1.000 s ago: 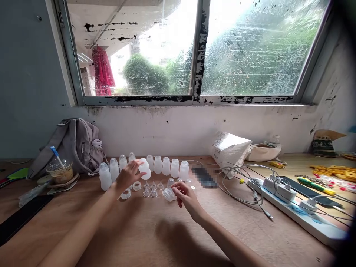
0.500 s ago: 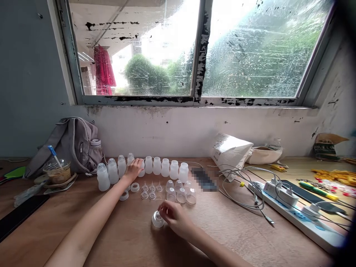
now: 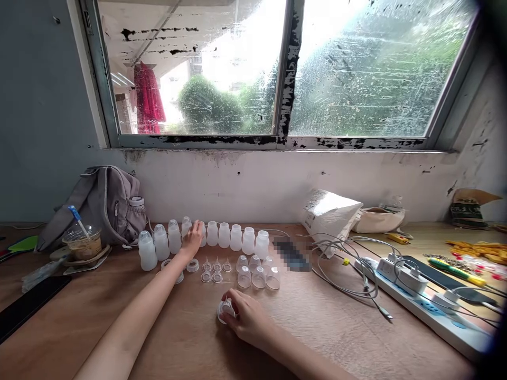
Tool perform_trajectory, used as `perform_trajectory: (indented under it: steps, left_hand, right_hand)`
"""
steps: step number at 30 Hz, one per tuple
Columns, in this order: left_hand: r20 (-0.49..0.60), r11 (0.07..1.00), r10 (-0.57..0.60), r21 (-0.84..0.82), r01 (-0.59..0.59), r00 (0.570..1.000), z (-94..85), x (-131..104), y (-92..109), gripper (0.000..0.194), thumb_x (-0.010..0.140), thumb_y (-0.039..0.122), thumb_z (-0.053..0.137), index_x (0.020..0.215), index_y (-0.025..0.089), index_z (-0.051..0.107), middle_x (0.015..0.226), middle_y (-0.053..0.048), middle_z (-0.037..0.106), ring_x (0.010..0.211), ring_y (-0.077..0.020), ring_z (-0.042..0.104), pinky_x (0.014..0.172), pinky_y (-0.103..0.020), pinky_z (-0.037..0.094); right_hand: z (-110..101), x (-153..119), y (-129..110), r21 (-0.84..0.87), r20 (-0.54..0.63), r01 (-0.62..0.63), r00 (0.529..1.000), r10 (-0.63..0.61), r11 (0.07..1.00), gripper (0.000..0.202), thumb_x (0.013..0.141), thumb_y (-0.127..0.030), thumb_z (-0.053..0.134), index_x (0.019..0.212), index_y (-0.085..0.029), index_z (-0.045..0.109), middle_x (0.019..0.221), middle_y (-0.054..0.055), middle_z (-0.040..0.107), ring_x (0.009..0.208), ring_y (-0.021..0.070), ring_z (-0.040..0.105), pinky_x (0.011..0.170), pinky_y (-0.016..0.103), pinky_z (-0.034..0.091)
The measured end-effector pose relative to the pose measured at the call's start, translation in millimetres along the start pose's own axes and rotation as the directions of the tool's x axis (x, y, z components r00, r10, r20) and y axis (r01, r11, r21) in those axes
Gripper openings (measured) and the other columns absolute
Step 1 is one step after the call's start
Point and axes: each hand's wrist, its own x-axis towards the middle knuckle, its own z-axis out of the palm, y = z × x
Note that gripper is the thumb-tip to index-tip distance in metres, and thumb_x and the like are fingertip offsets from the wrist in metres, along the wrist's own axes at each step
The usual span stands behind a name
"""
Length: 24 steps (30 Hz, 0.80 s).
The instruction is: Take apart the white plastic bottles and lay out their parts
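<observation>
My left hand (image 3: 193,240) reaches to the back row and is closed around a white bottle (image 3: 203,235), which its fingers partly cover. Capped bottles (image 3: 147,252) stand left of it, and open-topped bottles (image 3: 248,241) stand to its right. My right hand (image 3: 241,312) pinches a clear ring-shaped piece (image 3: 224,311) low over the table front. Between the hands lie clear nipples (image 3: 216,277), white rings (image 3: 192,265) and several clear caps (image 3: 259,277). The left forearm partly hides other rings.
The wooden table (image 3: 190,338) also bears a grey backpack (image 3: 114,211), a drink cup (image 3: 83,243) and a black tablet-like item (image 3: 31,309) at left. Coiled cables (image 3: 340,269), a power strip (image 3: 428,311) and a white packet (image 3: 330,216) are at right.
My right hand's fingers have come further around the clear piece. My left hand has shifted slightly right along the bottle it touches, and its fingers look more upright.
</observation>
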Motion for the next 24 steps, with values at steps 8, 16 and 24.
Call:
perform_trajectory:
  steps: [8, 16, 24]
  left_hand:
    - [0.115, 0.873, 0.172, -0.478, -0.098, 0.978, -59.3, -75, 51, 0.020, 0.083, 0.019, 0.037, 0.099, 0.018, 0.048, 0.086, -0.003, 0.055, 0.079, -0.0150, 0.054, 0.074, -0.029, 0.046]
    - [0.294, 0.722, 0.393, -0.686, -0.094, 0.871, -91.4, -136, 70, 0.030, 0.080, 0.028, 0.046, 0.109, 0.021, 0.046, 0.104, -0.007, 0.053, 0.097, -0.0196, 0.048, 0.085, -0.033, 0.040]
    - [0.288, 0.727, 0.380, -0.680, -0.091, 0.879, -87.3, -136, 68, 0.026, 0.077, 0.029, 0.052, 0.101, 0.020, 0.050, 0.096, -0.004, 0.054, 0.089, -0.0171, 0.051, 0.080, -0.029, 0.041]
  right_hand:
    - [-3, 7, -1, 0.104, -0.110, 0.010, 0.994, 0.001, 0.995, 0.016, 0.066, -0.013, 0.049, 0.081, -0.019, 0.047, 0.062, -0.003, 0.049, 0.053, 0.0089, 0.043, 0.050, 0.019, 0.032]
    - [13, 10, 2, 0.179, -0.108, 0.074, 0.993, -0.055, 0.981, 0.020, 0.061, -0.008, 0.048, 0.076, -0.020, 0.042, 0.058, -0.006, 0.046, 0.049, 0.0070, 0.039, 0.046, 0.017, 0.030]
    - [11, 6, 0, 0.110, -0.070, 0.137, 0.989, -0.130, 0.984, 0.019, 0.064, -0.011, 0.049, 0.079, -0.020, 0.043, 0.063, -0.004, 0.048, 0.051, 0.0077, 0.038, 0.047, 0.017, 0.029]
